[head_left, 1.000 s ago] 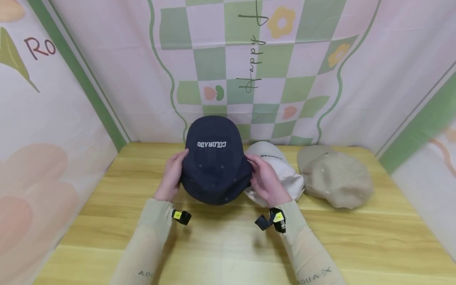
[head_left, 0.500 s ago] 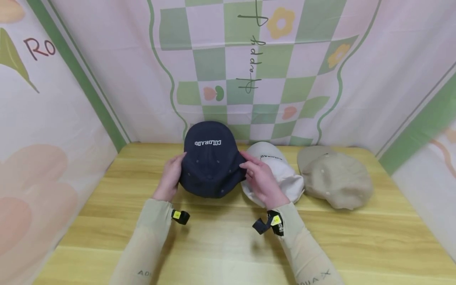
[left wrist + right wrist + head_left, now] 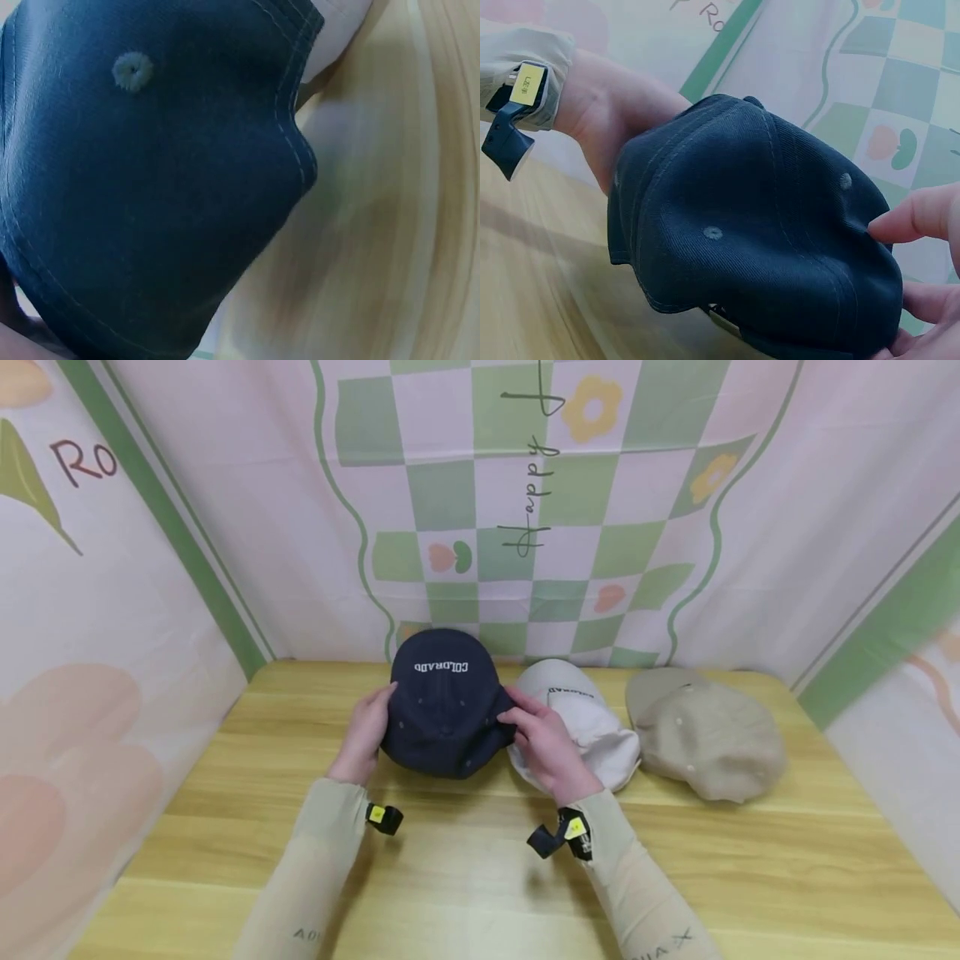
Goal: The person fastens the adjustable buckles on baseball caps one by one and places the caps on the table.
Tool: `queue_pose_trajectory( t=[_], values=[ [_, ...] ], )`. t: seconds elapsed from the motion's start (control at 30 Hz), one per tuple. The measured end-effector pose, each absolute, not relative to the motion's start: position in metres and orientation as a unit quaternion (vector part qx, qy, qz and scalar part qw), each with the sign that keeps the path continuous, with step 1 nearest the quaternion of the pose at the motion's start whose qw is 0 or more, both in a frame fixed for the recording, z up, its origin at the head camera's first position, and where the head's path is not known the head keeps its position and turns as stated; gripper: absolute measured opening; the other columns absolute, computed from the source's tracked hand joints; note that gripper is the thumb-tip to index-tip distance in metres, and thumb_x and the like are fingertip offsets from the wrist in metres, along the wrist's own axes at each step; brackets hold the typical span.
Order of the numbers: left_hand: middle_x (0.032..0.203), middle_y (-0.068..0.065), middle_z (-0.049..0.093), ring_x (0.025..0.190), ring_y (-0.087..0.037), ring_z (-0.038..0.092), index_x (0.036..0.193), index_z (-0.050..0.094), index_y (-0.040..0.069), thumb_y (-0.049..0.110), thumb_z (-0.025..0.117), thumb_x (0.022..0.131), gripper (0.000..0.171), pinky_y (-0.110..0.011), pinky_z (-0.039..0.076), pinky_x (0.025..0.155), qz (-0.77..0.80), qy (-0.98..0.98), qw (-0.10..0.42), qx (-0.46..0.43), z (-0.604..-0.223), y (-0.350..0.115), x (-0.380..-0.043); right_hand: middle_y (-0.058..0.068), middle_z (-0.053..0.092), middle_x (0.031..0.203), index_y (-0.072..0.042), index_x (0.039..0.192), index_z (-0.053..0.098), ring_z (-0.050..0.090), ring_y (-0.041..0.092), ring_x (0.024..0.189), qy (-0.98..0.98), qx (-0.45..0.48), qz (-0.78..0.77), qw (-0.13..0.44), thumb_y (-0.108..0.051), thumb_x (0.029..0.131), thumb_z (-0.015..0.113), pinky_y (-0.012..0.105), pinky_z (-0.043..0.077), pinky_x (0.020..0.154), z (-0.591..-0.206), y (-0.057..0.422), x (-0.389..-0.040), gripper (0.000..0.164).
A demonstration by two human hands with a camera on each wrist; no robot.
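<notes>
A navy baseball cap [image 3: 444, 710] with white COLORADO lettering, upside down as seen in the head view, is between my hands near the table's back edge. My left hand [image 3: 363, 735] grips its left side, with its fingertips mostly hidden. At the cap's right side my right hand [image 3: 546, 742] pinches the fabric; the right wrist view shows the thumb [image 3: 911, 219] on the crown and fingers lower down. An off-white cap [image 3: 592, 714] lies right behind that hand and is partly covered by it. In the left wrist view, dark fabric with a stitched eyelet fills much of the picture.
A beige cap [image 3: 708, 735] lies on the wooden table [image 3: 465, 877], to the right of the off-white one. Behind the table hangs a checkered curtain [image 3: 570, 493], with printed fabric along both sides. A strap with a small device [image 3: 386, 818] sits on each wrist.
The navy cap has come down closer to the table and its top end has dropped. My right hand has shifted left, its thumb now on the cap's side. The other caps stay put.
</notes>
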State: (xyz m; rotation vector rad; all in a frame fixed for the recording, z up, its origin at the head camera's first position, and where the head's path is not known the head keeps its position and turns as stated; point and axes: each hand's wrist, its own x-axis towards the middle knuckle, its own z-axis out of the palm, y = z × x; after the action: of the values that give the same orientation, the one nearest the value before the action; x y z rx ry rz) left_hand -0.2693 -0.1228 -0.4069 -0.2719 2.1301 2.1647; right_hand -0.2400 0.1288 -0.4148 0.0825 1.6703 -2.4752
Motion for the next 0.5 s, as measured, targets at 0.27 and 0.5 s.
queue_pose_trajectory(
  t=[0.27,0.5],
  values=[
    [0.158,-0.013,0.039,0.145,-0.028,0.033,0.153,0.042,0.001,0.038,0.048,0.108,0.059,-0.039,0.025,0.119,0.71,0.695,0.057,-0.101,-0.413,-0.127,-0.272,0.016,0.039,0.156,0.003,0.153,0.04,0.044,0.022,0.133,0.572,0.027,-0.817,0.074,0.004,0.09,0.059,0.029,0.039,0.109,-0.422,0.121,-0.241,0.066],
    [0.157,-0.016,0.04,0.144,-0.03,0.034,0.151,0.043,-0.002,0.035,0.047,0.108,0.057,-0.04,0.025,0.12,0.698,0.705,0.057,-0.112,-0.415,-0.13,-0.274,0.015,0.033,0.16,0.002,0.153,0.038,0.037,0.024,0.142,0.577,0.027,-0.813,0.076,0.0,0.089,0.062,0.033,0.025,0.118,-0.429,0.116,-0.242,0.068]
  ],
)
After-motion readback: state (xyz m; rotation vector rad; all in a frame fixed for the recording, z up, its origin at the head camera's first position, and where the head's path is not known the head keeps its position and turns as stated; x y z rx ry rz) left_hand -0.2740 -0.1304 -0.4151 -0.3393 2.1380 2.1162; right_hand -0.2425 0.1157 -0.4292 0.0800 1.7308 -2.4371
